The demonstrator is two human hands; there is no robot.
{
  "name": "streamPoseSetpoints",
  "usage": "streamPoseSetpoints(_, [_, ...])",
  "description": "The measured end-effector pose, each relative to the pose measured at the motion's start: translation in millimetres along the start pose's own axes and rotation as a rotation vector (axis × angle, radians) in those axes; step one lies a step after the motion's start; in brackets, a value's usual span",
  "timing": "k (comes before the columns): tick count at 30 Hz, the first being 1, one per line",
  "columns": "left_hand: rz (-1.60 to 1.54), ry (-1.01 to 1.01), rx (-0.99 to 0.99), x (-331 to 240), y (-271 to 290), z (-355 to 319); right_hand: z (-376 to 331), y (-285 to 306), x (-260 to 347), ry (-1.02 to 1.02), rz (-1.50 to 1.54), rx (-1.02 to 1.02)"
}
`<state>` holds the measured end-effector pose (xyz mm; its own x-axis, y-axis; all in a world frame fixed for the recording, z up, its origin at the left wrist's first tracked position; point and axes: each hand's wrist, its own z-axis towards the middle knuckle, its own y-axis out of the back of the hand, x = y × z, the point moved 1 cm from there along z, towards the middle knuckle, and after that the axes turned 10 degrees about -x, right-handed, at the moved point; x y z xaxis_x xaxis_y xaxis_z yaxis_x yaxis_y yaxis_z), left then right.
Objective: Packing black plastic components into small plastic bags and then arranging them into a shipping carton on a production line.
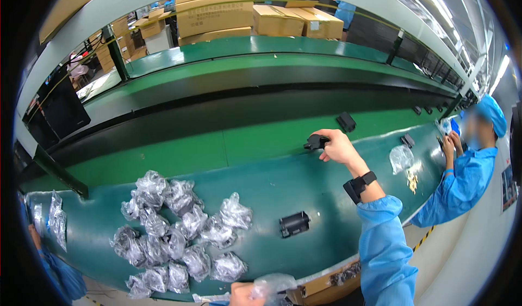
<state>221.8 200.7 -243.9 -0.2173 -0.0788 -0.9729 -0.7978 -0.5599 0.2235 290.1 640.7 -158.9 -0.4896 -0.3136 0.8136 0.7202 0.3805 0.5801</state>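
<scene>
My right hand (341, 146) reaches over the far edge of the green table, its fingers closed round a small black plastic part (316, 142). At the lower edge of the picture, my left hand (246, 295) is partly cut off and grips a clear plastic bag (275, 284). Between the two hands, a black box-shaped part (294, 224) lies unwrapped on the table. Left of it spreads a group of black parts in clear bags (173, 240). Another black part (346, 121) sits on the green conveyor belt, just beyond my right hand.
The green table (321, 251) curves across the view. At right, a person in blue (462, 181) works beside a clear bag (401, 159) and pale small pieces (412, 180). Another person's sleeve (60, 273) shows at far left. A cardboard box (331, 291) stands below the near edge.
</scene>
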Motion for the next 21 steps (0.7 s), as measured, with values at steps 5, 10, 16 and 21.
streamPoseSetpoints(5, [0.024,-0.133,-0.081,1,-8,-4,77,-53,0,0.457,-0.331,-0.244])
streamPoseSetpoints(10, [-0.039,-0.313,0.028,18,-9,-8,97,-108,5,0.582,-0.162,-0.162])
streamPoseSetpoints(16, [-0.074,-0.357,0.087,14,-9,1,107,-57,-5,0.640,-0.253,0.289])
streamPoseSetpoints(21, [-0.042,-0.377,0.060,10,-5,0,80,-75,46,0.293,-0.361,0.281])
